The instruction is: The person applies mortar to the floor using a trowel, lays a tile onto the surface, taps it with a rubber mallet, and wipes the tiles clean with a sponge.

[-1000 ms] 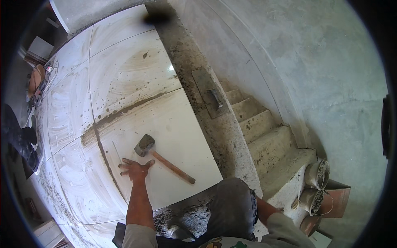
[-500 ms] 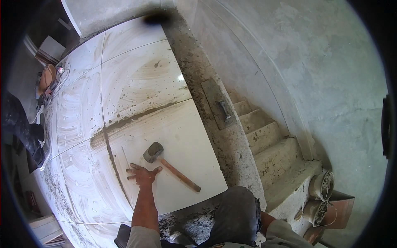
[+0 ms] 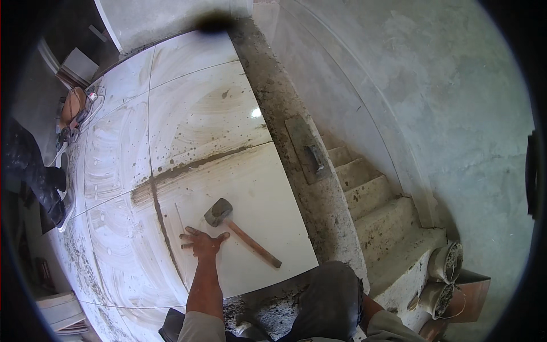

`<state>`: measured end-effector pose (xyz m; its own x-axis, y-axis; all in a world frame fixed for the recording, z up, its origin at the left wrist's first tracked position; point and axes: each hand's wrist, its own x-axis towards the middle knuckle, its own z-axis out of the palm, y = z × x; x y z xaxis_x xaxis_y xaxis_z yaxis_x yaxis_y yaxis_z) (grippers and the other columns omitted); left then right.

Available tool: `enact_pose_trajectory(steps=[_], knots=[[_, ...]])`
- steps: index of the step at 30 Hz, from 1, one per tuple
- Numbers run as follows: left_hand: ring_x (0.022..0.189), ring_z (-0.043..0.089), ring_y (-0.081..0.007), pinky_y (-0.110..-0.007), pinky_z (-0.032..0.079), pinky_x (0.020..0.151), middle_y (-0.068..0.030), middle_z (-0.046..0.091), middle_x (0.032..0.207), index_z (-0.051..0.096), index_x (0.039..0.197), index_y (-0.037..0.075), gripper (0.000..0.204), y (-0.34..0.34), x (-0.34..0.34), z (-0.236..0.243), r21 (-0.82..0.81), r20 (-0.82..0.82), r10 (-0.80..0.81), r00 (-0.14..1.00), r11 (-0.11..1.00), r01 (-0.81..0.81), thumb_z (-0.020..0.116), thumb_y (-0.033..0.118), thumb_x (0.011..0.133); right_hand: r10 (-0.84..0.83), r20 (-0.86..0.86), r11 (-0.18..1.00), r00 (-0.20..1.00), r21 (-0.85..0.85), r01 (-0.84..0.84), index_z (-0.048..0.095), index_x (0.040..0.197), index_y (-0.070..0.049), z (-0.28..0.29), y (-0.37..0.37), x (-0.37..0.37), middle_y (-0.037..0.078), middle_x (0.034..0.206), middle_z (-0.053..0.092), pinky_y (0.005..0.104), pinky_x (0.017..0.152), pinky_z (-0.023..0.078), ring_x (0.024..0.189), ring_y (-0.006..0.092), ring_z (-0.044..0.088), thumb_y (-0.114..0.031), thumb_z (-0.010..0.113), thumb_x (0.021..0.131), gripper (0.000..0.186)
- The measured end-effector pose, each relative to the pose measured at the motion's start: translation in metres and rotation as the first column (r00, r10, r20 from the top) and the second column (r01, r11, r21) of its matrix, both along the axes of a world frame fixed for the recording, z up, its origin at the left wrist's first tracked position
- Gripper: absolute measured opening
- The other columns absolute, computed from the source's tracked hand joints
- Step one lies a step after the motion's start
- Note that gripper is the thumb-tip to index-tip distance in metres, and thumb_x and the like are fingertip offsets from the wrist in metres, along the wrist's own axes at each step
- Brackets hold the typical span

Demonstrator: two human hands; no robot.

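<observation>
My left hand (image 3: 202, 242) lies flat with spread fingers on a large white floor tile (image 3: 268, 194), close to its left edge. A rubber mallet (image 3: 239, 229) with a dark grey head and a wooden handle lies on the same tile, its head just right of my fingertips. My right hand is hidden behind my bent knee (image 3: 333, 293) in grey trousers.
Wet mortar fills the joints (image 3: 156, 196) around the tile. A trowel (image 3: 307, 149) rests on the rough cement strip to the right. Concrete steps (image 3: 370, 196) descend beyond it, with two buckets (image 3: 444, 262) below. Tools and a dark bag (image 3: 34, 171) sit at the far left.
The view has shifted, so tile, mallet and hand sit further right and lower in the picture. My left hand stays flat beside the mallet head.
</observation>
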<state>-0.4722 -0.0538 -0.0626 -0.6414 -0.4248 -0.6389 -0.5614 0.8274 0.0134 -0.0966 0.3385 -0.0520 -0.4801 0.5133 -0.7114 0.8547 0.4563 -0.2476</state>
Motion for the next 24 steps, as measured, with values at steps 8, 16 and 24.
enact_pose_trajectory(steps=[8,16,24], knots=[[0.138,0.006,-0.0592,-0.064,0.046,0.095,-0.0331,-0.005,0.154,-0.007,0.15,-0.001,0.148,0.001,0.0,0.0,-0.009,0.007,0.011,1.0,1.0,-0.011,0.087,0.06,0.053,-0.016,-0.011,0.999,1.0,0.027,0.017,0.064,0.096,-0.002,0.004,0.003,0.001,0.019,0.087,0.068,0.0449,0.072,0.052,0.081,0.032,0.067,-0.034,0.06,0.088,0.033],[0.138,0.005,-0.0591,-0.065,0.043,0.097,-0.033,-0.006,0.154,-0.007,0.15,0.0,0.148,0.001,0.0,0.003,0.024,-0.011,0.027,1.0,0.999,-0.027,0.089,0.057,0.053,-0.035,-0.027,0.998,0.999,0.059,0.036,0.064,0.096,-0.002,0.007,0.008,0.006,0.019,0.087,0.068,0.0449,0.072,0.052,0.081,0.0317,0.067,-0.033,0.06,0.088,0.032],[0.136,0.006,-0.0617,-0.064,0.041,0.1,-0.0329,-0.003,0.154,-0.002,0.15,-0.004,0.15,-0.003,0.0,0.004,0.029,-0.023,0.035,0.999,0.999,-0.034,0.086,0.065,0.05,-0.024,-0.016,0.993,1.0,0.115,0.026,0.064,0.096,-0.002,0.014,0.032,0.005,0.018,0.087,0.068,0.0449,0.072,0.052,0.081,0.0314,0.067,-0.033,0.06,0.088,0.032]])
